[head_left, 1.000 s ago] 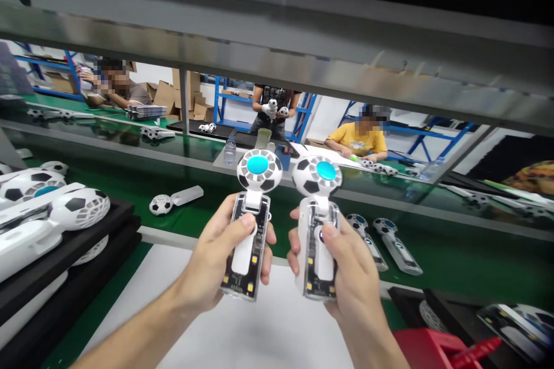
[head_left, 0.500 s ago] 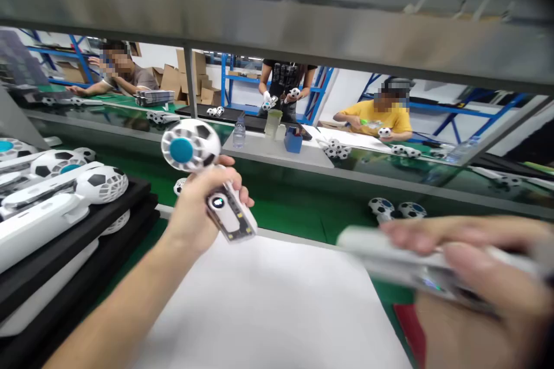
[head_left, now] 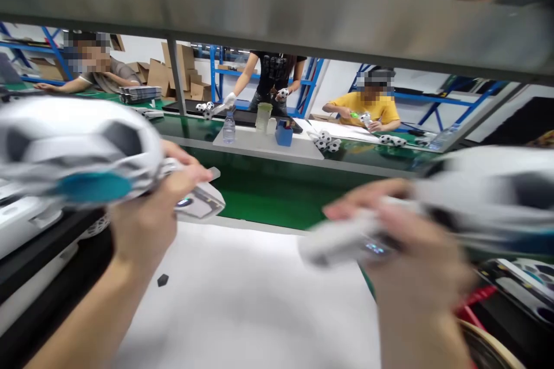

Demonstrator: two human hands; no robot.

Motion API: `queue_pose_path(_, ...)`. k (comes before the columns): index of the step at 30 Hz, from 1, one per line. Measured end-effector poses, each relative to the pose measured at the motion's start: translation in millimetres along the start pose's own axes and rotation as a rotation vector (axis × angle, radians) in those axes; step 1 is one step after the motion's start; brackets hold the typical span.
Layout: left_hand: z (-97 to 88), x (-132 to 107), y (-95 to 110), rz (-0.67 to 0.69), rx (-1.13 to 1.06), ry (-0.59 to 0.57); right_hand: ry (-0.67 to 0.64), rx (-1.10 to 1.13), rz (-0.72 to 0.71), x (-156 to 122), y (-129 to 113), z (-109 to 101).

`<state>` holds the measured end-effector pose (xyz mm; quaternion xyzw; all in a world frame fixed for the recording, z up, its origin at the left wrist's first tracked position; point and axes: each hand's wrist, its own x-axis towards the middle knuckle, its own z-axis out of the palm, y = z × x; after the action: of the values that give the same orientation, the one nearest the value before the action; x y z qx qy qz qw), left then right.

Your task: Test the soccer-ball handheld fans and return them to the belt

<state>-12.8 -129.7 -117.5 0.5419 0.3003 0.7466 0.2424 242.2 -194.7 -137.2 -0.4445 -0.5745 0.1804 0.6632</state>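
My left hand [head_left: 149,216] is closed round the handle of a white handheld fan [head_left: 82,150] whose football-patterned head with a teal centre looms large and blurred at the left. My right hand [head_left: 402,248] is closed round the handle of a second such fan [head_left: 489,193], its head blurred at the right. Both fans are raised close to the camera, above a white mat [head_left: 246,311], and tipped outward to opposite sides.
A black tray [head_left: 38,248] with more fans lies at the left, another at the lower right beside something red [head_left: 476,300]. A green conveyor belt [head_left: 277,199] runs beyond the mat. Across it are three people, a water bottle [head_left: 228,127], cups and more fans.
Both hands have swung apart from side by side in front of me, and the fans have come closer to the camera, heads pointing outward. The view has tilted and blurred.
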Motion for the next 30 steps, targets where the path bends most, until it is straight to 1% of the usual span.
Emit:
queue_pose_path(1, 3.6, 1.1, -13.1, -0.074, 0.066, -0.020, 0.025, -0.081, 0.029, 10.3, 14.2, 10.9)
queue_pose_path(2, 6.7, 1.4, -27.2, -0.181, 0.134, -0.048, 0.023, -0.102, 0.048, 18.9, 29.9, 20.6)
queue_pose_path(3, 9.5, 0.9, -41.8, -0.292, 0.175, -0.099, 0.022, -0.120, 0.070, 25.4, 46.5, 28.3)
queue_pose_path(4, 12.2, -0.3, -56.4, -0.399, 0.203, -0.194, 0.004, -0.134, 0.104, 29.7, 63.2, 33.7)
queue_pose_path(5, 15.4, -1.8, -70.5, -0.472, 0.227, -0.272, -0.022, -0.144, 0.147, 31.7, 79.4, 36.7)
queue_pose_path(7, 25.0, -4.4, -96.1, -0.555, 0.256, -0.370, -0.070, -0.164, 0.237, 31.3, 109.0, 36.6)
queue_pose_path(9, 40.4, -5.5, -118.6, -0.603, 0.288, -0.447, -0.081, -0.203, 0.325, 27.9, 133.9, 32.2)
queue_pose_path(12, 71.0, -5.8, -148.8, -0.653, 0.379, -0.556, -0.009, -0.315, 0.434, 20.5, 162.7, 27.7)
queue_pose_path(15, 95.9, -10.6, -174.6, -0.628, 0.523, -0.558, 0.050, -0.429, 0.489, 8.4, 181.4, 31.3)
queue_pose_path(17, 104.2, -17.8, -186.4, -0.571, 0.630, -0.532, 0.058, -0.470, 0.489, -0.6, 188.7, 35.7)
queue_pose_path(19, 107.3, -26.5, -191.8, -0.507, 0.733, -0.515, 0.058, -0.480, 0.480, -5.8, 192.0, 38.4)
queue_pose_path(21, 108.5, -33.3, -189.5, -0.442, 0.810, -0.511, 0.066, -0.466, 0.480, -2.5, 189.6, 37.4)
queue_pose_path(22, 109.0, -35.1, -184.8, -0.405, 0.828, -0.515, 0.077, -0.450, 0.479, 3.0, 184.8, 35.1)
queue_pose_path(24, 109.2, -34.8, -166.3, -0.315, 0.819, -0.537, 0.106, -0.402, 0.454, 19.5, 164.5, 26.1)
queue_pose_path(26, 105.3, -30.9, -133.2, -0.212, 0.761, -0.565, 0.125, -0.324, 0.377, 36.7, 126.8, 11.0)
queue_pose_path(28, 93.8, -26.6, -86.8, -0.111, 0.661, -0.569, 0.114, -0.213, 0.264, 45.7, 75.6, -9.1)
queue_pose_path(29, 85.2, -25.3, -61.1, -0.042, 0.575, -0.553, 0.115, -0.166, 0.198, 46.0, 48.7, -20.1)
queue_pose_path(30, 75.4, -24.5, -35.8, 0.064, 0.381, -0.480, 0.122, -0.112, 0.106, 43.8, 23.5, -30.9)
